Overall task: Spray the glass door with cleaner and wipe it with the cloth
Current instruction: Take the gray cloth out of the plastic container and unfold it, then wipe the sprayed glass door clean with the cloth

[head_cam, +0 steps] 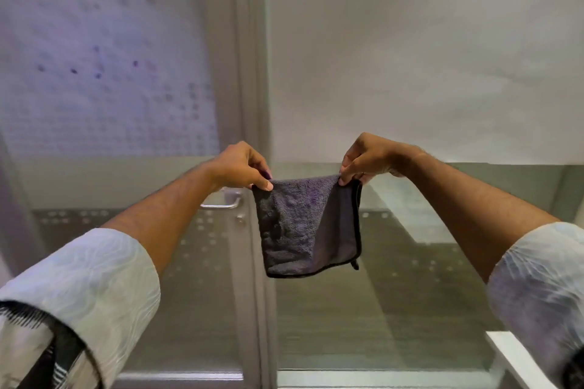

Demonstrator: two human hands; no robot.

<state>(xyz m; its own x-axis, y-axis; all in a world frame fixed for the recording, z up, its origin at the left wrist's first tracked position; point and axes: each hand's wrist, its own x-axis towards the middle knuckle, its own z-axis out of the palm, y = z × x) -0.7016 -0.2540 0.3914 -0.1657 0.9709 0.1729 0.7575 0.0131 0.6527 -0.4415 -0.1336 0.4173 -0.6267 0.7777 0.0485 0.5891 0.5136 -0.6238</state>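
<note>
A dark grey cloth (300, 224) with a black hem hangs folded in front of the glass door (410, 73). My left hand (243, 167) pinches its upper left corner and my right hand (366, 158) pinches its upper right corner, both held out at chest height. The cloth droops between them, with one layer folded behind the other. The door has frosted glass panels and a grey metal frame (249, 73) running down the middle. No spray bottle is in view.
A silver lever handle (221, 204) with a lock below it sits on the door frame, just behind my left wrist. The left panel (104, 73) shows a dotted pattern with dark spots. A white ledge (518, 357) sits at the lower right.
</note>
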